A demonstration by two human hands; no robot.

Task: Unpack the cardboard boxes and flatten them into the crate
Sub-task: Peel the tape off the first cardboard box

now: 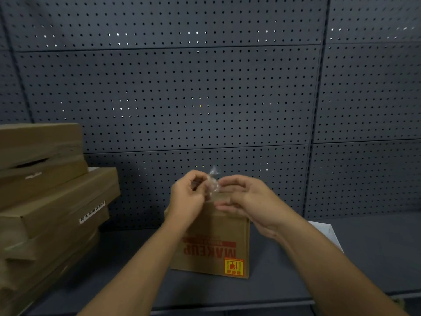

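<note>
**Both hands on a scrap of clear tape above the box**

We see a brown cardboard box (211, 245) that stands on the dark grey table (296, 281), near the middle and close to the pegboard wall (205, 87) behind it. Its near face has red printed letters, "MAKEUP", which read upside down from our side, and a yellow and red sticker (234, 267) in the lower right corner. The box looks almost square from here, so we cannot tell its long axis; its printed face points toward us.

Above the top of the box, the left hand (188, 197) and the right hand (248, 201) meet. The fingers of the left hand are curled and pinch a crumpled piece of clear tape (213, 183). The right hand's fingers are blurred; they reach the same tape and seem to pinch it too.

At the left, a stack of flat brown boxes (45, 201) lies on the table, well apart from the small box. A white sheet (328, 233) shows behind the right forearm.
</note>
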